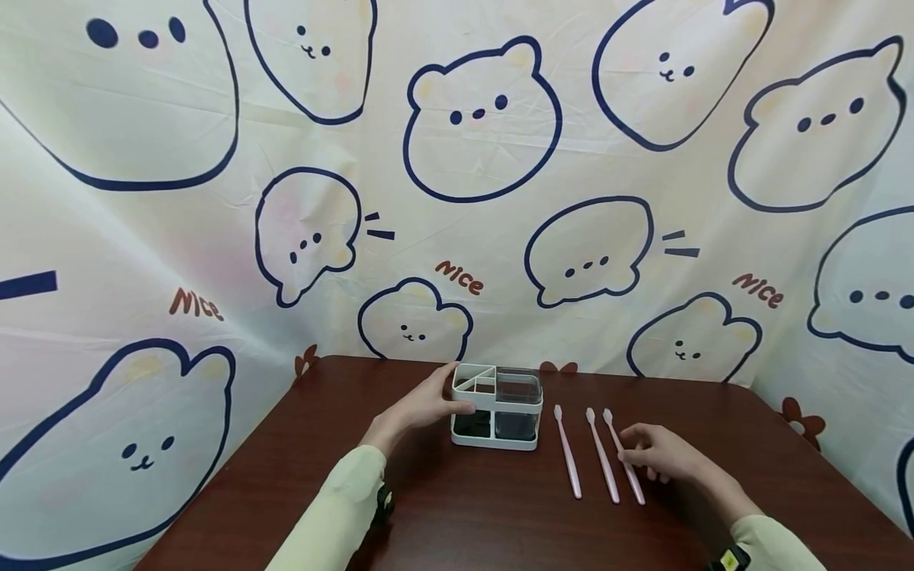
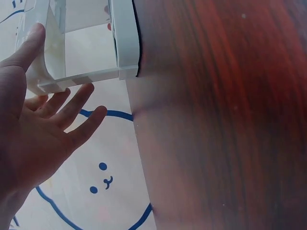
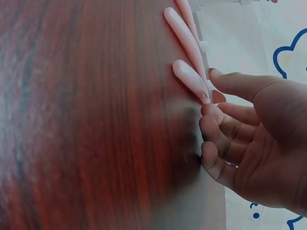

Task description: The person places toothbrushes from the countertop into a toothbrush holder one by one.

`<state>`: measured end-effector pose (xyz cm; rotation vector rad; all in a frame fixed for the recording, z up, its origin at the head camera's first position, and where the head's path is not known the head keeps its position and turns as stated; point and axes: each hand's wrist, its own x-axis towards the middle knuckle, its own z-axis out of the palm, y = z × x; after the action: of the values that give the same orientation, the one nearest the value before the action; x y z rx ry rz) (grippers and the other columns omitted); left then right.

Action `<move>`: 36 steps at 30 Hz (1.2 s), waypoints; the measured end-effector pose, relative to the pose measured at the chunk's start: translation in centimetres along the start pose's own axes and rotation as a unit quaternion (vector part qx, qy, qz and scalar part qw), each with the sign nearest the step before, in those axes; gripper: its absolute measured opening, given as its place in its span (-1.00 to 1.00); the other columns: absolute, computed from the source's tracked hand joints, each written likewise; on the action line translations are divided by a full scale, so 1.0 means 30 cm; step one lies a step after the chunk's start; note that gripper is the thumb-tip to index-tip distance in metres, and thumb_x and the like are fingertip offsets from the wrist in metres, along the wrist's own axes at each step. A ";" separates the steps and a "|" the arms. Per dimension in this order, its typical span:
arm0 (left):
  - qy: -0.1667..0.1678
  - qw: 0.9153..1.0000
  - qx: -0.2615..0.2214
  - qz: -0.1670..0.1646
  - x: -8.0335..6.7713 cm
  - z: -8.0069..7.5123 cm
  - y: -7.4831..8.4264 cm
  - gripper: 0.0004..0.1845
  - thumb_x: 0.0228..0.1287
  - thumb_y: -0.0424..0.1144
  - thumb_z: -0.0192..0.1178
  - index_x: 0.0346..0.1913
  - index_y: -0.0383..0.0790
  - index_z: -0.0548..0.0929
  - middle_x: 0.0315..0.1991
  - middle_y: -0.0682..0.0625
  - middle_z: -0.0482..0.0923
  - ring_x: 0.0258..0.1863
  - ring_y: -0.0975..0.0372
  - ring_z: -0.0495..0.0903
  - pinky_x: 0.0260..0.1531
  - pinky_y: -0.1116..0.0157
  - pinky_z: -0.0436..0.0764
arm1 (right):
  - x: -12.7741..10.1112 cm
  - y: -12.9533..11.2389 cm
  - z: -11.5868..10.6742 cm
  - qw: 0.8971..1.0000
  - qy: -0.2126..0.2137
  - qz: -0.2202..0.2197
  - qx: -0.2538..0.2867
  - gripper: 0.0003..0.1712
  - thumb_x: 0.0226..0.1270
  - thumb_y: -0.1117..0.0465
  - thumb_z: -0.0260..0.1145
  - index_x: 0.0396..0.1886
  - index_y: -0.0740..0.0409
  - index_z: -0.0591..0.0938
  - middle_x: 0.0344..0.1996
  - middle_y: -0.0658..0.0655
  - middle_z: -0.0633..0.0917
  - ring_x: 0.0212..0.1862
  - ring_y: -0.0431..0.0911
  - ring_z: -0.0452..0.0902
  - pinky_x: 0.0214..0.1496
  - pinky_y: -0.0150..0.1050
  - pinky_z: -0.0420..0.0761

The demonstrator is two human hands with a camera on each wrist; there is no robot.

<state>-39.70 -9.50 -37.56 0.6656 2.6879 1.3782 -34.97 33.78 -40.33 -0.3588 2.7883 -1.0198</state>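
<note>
My left hand (image 1: 420,403) grips white compartmented holder (image 1: 496,407) by left side. Rightmost pink toothbrush (image 1: 631,477) lies just left of nearer right hand (image 1: 666,454), head pointing away from me; can't tell if pinched.

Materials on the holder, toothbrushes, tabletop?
Holder: likely plastic; opaque white frame, satin-looking, with clear panels that show the background through.
Toothbrushes: handles look like smooth molded plastic, going by the even pink color and rounded ends.
Tabletop: reddish-brown wood grain with a slight sheen; solid wood, veneer or printed laminate, can't tell.
</note>
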 end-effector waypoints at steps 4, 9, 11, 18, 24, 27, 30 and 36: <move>0.000 1.000 -0.001 -0.007 -0.001 0.000 0.000 -0.07 0.21 0.00 0.39 0.54 -0.03 0.12 0.49 -0.12 0.16 0.39 0.00 0.26 0.40 -0.22 0.20 | 0.005 0.003 0.011 1.000 0.013 0.010 -0.013 -0.41 0.32 0.07 0.37 0.17 0.39 0.51 -0.52 0.08 0.56 -0.58 -0.08 0.48 -0.61 -0.19 0.51; -0.002 1.000 -0.003 -0.001 -0.001 0.000 0.004 -0.07 0.19 0.03 0.40 0.53 -0.01 0.13 0.48 -0.11 0.16 0.39 -0.02 0.25 0.41 -0.21 0.19 | 0.013 -0.005 0.022 0.999 0.021 0.034 -0.028 -0.40 0.27 0.05 0.41 0.15 0.38 0.54 -0.54 0.07 0.58 -0.62 -0.10 0.47 -0.62 -0.21 0.49; -0.002 1.000 0.000 -0.003 -0.002 0.001 0.005 -0.05 0.19 0.05 0.40 0.54 0.00 0.11 0.50 -0.11 0.13 0.42 -0.02 0.22 0.42 -0.20 0.17 | 0.015 -0.012 0.024 0.998 0.019 0.039 -0.036 -0.40 0.26 0.06 0.41 0.13 0.40 0.54 -0.57 0.07 0.59 -0.63 -0.10 0.48 -0.63 -0.22 0.49; 0.000 1.000 -0.003 -0.006 -0.003 0.000 0.000 -0.05 0.19 0.04 0.40 0.54 0.00 0.11 0.50 -0.11 0.13 0.41 0.01 0.22 0.42 -0.20 0.16 | 0.022 -0.033 0.038 0.996 0.035 0.069 -0.036 -0.51 0.23 0.13 0.41 0.05 0.36 0.59 -0.63 0.07 0.59 -0.63 -0.11 0.52 -0.64 -0.23 0.54; -0.003 1.000 -0.008 -0.009 -0.005 -0.001 0.005 -0.07 0.20 0.03 0.40 0.53 0.03 0.12 0.50 -0.09 0.14 0.41 0.02 0.22 0.43 -0.21 0.15 | 0.018 -0.039 0.042 0.996 0.049 0.073 -0.016 -0.58 0.25 0.21 0.37 0.03 0.37 0.59 -0.65 0.09 0.58 -0.64 -0.11 0.51 -0.64 -0.23 0.55; -0.004 1.000 -0.008 -0.006 -0.004 -0.002 0.009 -0.08 0.20 0.01 0.40 0.53 0.02 0.13 0.50 -0.09 0.15 0.40 0.02 0.23 0.42 -0.21 0.16 | 0.014 -0.046 0.037 0.996 0.062 0.062 -0.008 -0.59 0.27 0.23 0.34 0.04 0.39 0.58 -0.65 0.09 0.58 -0.64 -0.10 0.50 -0.65 -0.22 0.55; -0.006 1.000 -0.004 0.000 -0.002 -0.002 0.012 -0.08 0.21 0.00 0.40 0.53 0.00 0.12 0.49 -0.09 0.16 0.40 0.03 0.25 0.43 -0.18 0.18 | 0.013 -0.057 0.030 0.996 0.074 0.046 -0.003 -0.57 0.29 0.24 0.33 0.07 0.41 0.56 -0.66 0.09 0.57 -0.65 -0.09 0.48 -0.65 -0.20 0.54; -0.013 1.000 0.001 -0.012 -0.004 0.000 0.016 -0.06 0.22 0.02 0.38 0.54 -0.06 0.08 0.43 -0.11 0.29 0.31 0.04 0.36 0.39 -0.15 0.27 | 0.030 -0.095 0.022 0.995 0.097 0.030 0.012 -0.54 0.33 0.24 0.30 0.16 0.37 0.51 -0.64 0.09 0.56 -0.67 -0.11 0.46 -0.66 -0.24 0.52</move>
<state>-39.42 -9.30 -37.20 0.6435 2.6694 1.3518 -35.21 31.02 -39.03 -0.1800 2.9332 -1.1278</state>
